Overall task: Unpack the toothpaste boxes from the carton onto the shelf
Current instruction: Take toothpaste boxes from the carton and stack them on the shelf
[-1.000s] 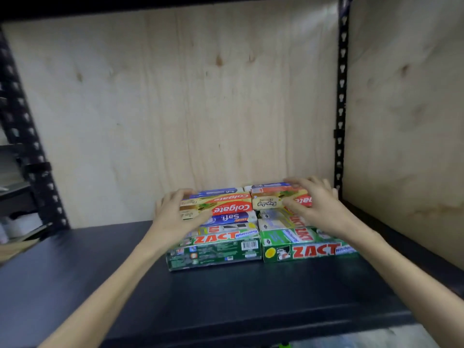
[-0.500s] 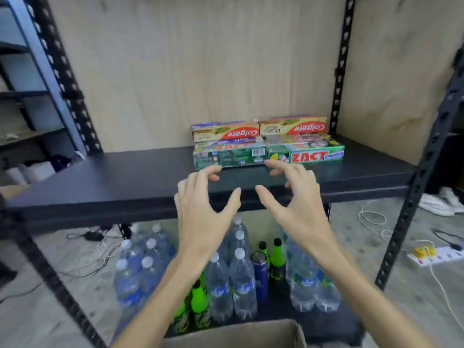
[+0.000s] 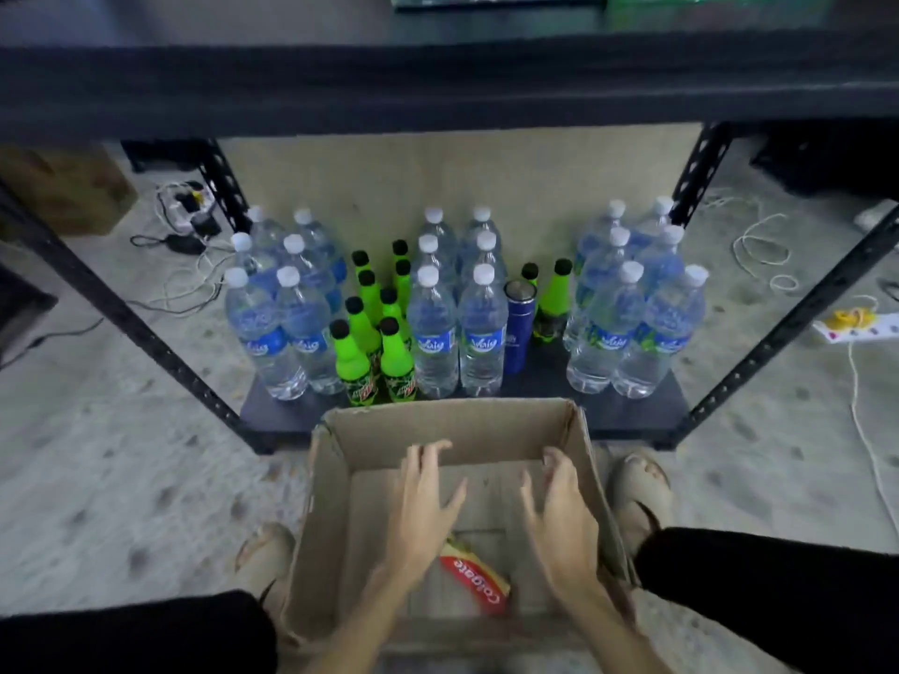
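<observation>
Head view: both hands reach down into the open carton (image 3: 486, 430), empty and not grasping anything. The left hand (image 3: 423, 508) has its fingers spread and lightly curled, palm turned inward, hanging above the carton floor. The right hand (image 3: 559, 513) mirrors it, fingers loosely spread with the thumb out toward the left hand, just inside the carton's right wall. Whether either hand touches the cardboard cannot be told. Both forearms come up from the bottom edge and slope toward the carton's middle.

One toothpaste box (image 3: 479, 578), red and beige with white lettering, lies tilted on the carton floor, at the near end between the two wrists and partly under the left one. The rest of the carton floor looks bare.

The carton sits on the floor between the person's feet. Just beyond its far wall stand bottles (image 3: 433, 328) on the lowest shelf. Above them, the dark shelf (image 3: 438, 85) carries green boxes (image 3: 491, 0), only their front edges showing.
</observation>
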The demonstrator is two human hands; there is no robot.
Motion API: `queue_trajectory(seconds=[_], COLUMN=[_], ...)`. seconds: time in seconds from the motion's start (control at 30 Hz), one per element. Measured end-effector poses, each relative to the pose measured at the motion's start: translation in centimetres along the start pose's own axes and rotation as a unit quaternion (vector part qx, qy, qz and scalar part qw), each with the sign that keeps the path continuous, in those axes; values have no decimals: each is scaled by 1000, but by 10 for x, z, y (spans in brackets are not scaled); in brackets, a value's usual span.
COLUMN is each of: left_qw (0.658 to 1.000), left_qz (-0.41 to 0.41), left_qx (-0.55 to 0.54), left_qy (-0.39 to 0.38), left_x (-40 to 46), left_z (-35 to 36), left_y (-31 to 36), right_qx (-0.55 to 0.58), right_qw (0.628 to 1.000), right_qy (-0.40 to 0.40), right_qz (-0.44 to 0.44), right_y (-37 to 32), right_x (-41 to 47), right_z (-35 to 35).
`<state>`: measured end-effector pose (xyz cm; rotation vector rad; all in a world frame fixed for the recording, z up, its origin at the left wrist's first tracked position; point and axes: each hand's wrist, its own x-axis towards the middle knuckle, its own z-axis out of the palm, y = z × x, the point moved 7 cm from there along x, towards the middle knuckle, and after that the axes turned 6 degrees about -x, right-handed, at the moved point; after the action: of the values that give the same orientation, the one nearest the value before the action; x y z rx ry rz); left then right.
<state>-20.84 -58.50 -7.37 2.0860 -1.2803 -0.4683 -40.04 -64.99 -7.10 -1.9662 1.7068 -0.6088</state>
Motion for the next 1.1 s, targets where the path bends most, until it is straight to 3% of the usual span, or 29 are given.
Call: queue_trajectory(seconds=[0.1,0.2,0.33,0.47,0.7,0.8,0.97,1.1], left_qw=[993,986,977,940,876,861,860,874], left_qz=[-60,-98,-47,7,74,111,177,155], left_qx=[43,42,106,191,287,297,327,303], left_qy=[-90,-129,-180,-282,-381,-398,-351,-346], left_x=[-5,-5,-4,-8,-14,-18,-17,-14], left_z=[49,79,104,125,145,152,158,152], left_y=[-49,-74,-80,-100,-120,-124,-127,-131], right_qx=[-49,-88,-152,-180,-212,-229,-245,-229], right_qw=[992,983,966,951,946,939,940,949], right_qy=[-72,-111,-147,-184,-173,-179,-162,-152], right_qz=[88,117,146,172,175,181,175,154], right_y=[46,69,90,107,116,119,122,124], right_x=[-2,2,4,1,5,3,3,9], right_z=[32,52,76,98,110,115,117,122])
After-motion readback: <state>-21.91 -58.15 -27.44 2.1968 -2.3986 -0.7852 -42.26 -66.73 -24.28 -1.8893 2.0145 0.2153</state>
